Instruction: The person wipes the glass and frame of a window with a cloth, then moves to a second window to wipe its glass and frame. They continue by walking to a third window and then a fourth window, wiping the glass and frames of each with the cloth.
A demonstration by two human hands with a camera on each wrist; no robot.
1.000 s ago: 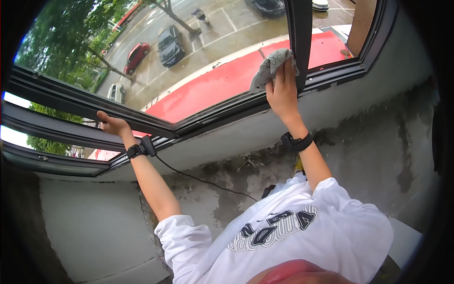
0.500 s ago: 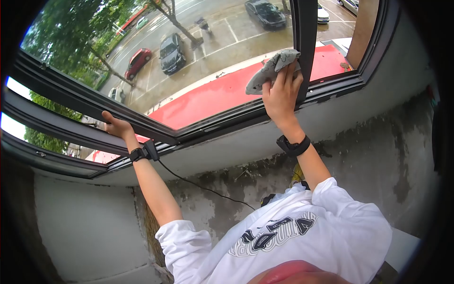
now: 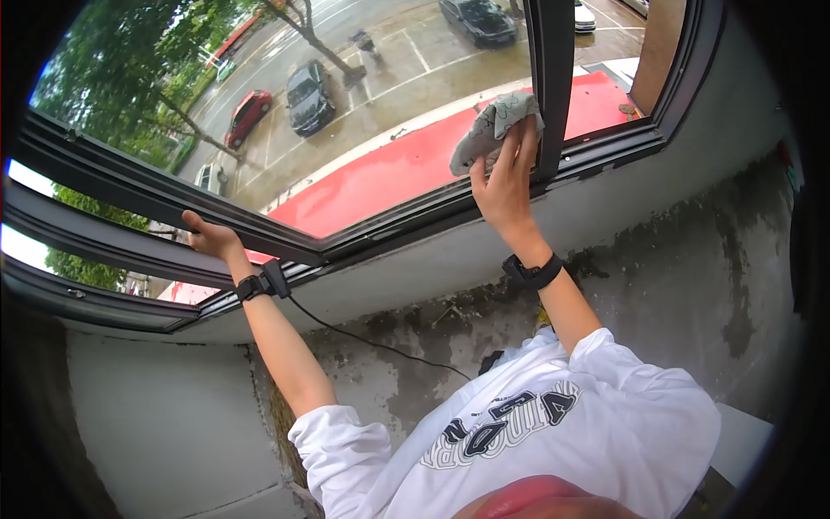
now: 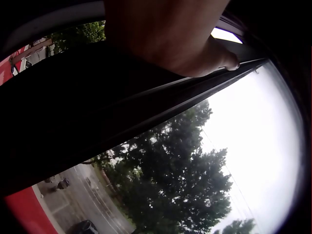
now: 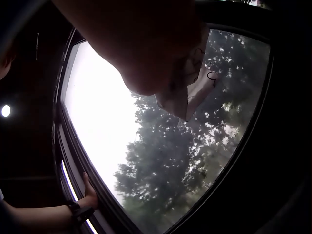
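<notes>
Head view: grey patterned cloth [image 3: 493, 125], crumpled, against window pane [image 3: 389, 104].

The cloth [image 3: 494, 128] in the upper middle is pale grey with thin dark squiggles. The window frame [image 3: 552, 52] is dark grey, almost black. Beyond the glass are a bright red roof [image 3: 380, 169], a red car [image 3: 245, 117] at upper left and green trees [image 3: 104, 78]. The shirt [image 3: 605, 424] at the bottom is white with navy block letters. The wall [image 3: 692, 259] is off-white, blotched with dark stains. The wrist straps [image 3: 534, 271] are black.
</notes>
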